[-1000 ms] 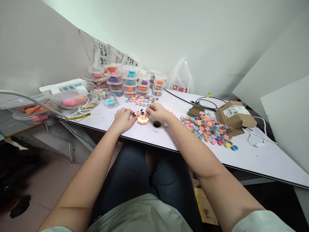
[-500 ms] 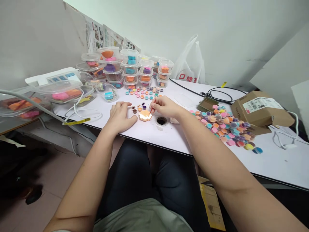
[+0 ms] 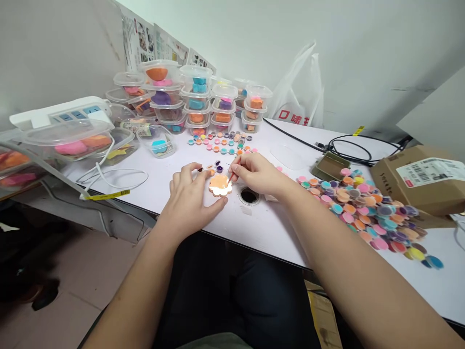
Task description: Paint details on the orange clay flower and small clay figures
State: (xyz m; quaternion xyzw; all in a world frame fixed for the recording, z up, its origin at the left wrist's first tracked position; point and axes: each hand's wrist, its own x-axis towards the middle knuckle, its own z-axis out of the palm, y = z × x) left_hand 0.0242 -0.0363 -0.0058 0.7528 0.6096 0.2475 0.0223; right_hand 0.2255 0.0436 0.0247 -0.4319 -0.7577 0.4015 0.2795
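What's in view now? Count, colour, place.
Table: one, white, centre
Scalloped piece: one, orange and white, front of table
Thin stick: one, reddish, tip at piece
Open pots: several, mixed, behind piece
Clear tubs: many, coloured contents, back and left
Pot strips: many, mixed, before tubs
Pot heap: many, mixed, right
Tray: one, olive, by heap
Carton: one, brown, far right
Bag: one, white, red print, back
Power strip: one, white and blue, left
Cables: several, black and white, both sides
Papers: three, printed, left wall
Table hole: one, dark, front
Cardboard: brown, below table, count unclear
Left hand: one, bare, left of piece
Right hand: one, bare, holding stick
Legs: two, dark trousers, below
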